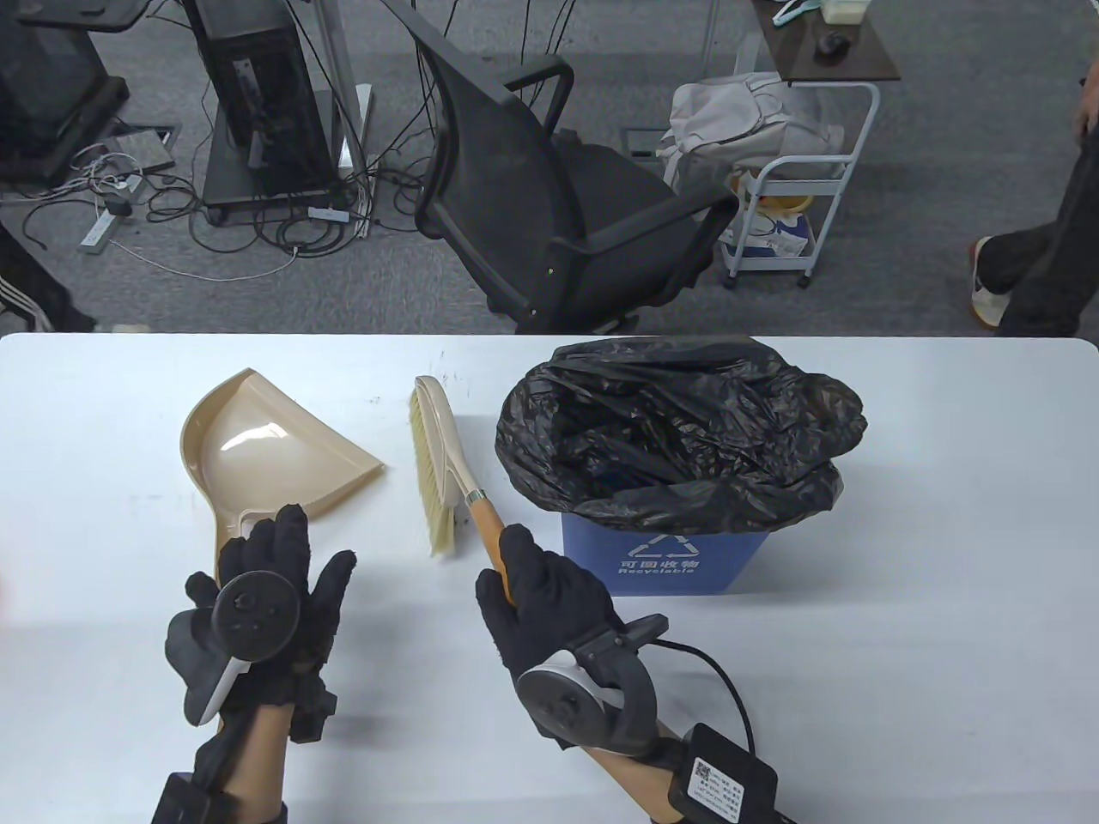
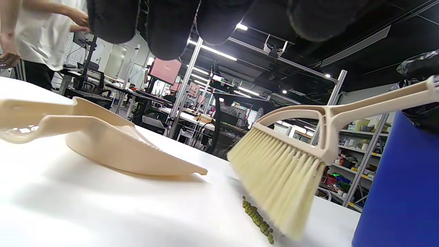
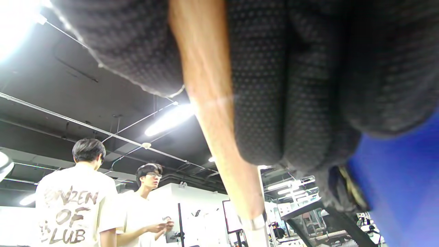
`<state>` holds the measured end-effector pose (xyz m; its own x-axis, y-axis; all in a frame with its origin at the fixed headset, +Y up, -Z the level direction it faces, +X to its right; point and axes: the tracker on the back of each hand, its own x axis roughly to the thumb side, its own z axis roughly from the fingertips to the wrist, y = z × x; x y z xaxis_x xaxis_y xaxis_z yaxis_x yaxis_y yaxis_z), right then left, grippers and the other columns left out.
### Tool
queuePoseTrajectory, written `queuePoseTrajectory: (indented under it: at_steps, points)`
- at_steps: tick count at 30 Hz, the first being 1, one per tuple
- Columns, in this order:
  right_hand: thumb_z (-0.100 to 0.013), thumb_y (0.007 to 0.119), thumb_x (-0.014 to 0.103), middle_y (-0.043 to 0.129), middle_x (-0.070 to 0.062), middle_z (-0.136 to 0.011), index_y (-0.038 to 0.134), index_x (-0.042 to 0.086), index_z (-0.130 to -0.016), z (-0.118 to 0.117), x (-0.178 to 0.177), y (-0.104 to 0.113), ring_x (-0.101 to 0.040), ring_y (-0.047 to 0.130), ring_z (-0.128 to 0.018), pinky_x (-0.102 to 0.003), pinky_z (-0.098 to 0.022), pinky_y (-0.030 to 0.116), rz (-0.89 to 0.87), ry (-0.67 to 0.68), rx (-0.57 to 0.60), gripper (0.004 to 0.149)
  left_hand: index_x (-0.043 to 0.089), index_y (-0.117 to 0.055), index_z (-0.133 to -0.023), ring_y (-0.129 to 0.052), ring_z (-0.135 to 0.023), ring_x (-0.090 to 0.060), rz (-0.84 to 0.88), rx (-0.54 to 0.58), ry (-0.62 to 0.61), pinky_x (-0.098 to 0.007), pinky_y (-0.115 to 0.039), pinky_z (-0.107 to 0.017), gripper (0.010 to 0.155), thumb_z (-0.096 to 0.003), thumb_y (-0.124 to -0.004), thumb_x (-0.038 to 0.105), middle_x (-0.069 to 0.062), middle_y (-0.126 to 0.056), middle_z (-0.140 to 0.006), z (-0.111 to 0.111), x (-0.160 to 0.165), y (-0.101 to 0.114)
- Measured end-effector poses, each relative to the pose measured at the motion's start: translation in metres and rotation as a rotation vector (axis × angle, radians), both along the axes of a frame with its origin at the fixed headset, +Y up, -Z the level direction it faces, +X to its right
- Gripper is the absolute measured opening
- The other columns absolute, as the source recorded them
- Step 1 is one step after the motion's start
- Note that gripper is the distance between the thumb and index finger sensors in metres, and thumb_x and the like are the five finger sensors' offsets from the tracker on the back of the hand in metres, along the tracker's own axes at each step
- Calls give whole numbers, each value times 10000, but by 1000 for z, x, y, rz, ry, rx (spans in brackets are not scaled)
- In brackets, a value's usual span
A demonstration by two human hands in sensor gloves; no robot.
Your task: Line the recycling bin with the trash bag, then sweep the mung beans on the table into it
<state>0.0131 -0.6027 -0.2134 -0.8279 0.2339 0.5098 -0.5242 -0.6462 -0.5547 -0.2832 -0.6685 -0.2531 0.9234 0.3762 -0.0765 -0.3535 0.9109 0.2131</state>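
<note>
Black plastic of the trash bag (image 1: 678, 438) already lines the blue recycling bin (image 1: 670, 562), so sweeping is what remains. Just left of the bin, the right hand (image 1: 549, 601) grips the brush (image 1: 442, 468) by its wooden handle, bristles beside a small row of mung beans (image 2: 257, 218) (green, still on the desk (image 1: 103, 515)). Farther left, the left hand (image 1: 266, 584) hovers with fingers spread over the dustpan (image 1: 266, 446) handle, holding nothing.

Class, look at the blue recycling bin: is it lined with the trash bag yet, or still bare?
Lined. The black trash bag sits inside the blue recycling bin, its edge folded over the rim.
</note>
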Motion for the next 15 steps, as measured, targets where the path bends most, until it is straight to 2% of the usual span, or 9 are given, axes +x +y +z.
queuePoseTrajectory:
  at_steps: [4, 8, 15]
  points:
    - [-481, 849, 356, 1080, -273, -514, 906, -99, -806, 0, 12, 4, -435, 1123, -395, -527, -276, 950, 25, -35, 8, 562, 67, -568, -1175, -546, -1020, -706, 3, 0, 6, -895, -302, -636, 840, -516, -682, 574, -309, -644, -1151, 0, 0, 0]
    - [-478, 855, 352, 1081, -277, -509, 912, -100, -801, 0, 19, -2, -438, 1123, -390, -531, -272, 948, 57, -63, -5, 559, 65, -565, -1177, -543, -1020, -708, -2, -5, 10, -895, -301, -635, 843, -516, -681, 575, -310, -643, -1151, 0, 1, 0]
    - [-480, 851, 356, 1078, -275, -518, 904, -98, -809, -6, 9, -14, -436, 1120, -404, -529, -280, 949, 70, -55, -9, 563, 66, -568, -1176, -542, -1020, -708, -15, -12, 13, -896, -299, -635, 840, -516, -681, 574, -311, -642, -1151, -2, 3, -2]
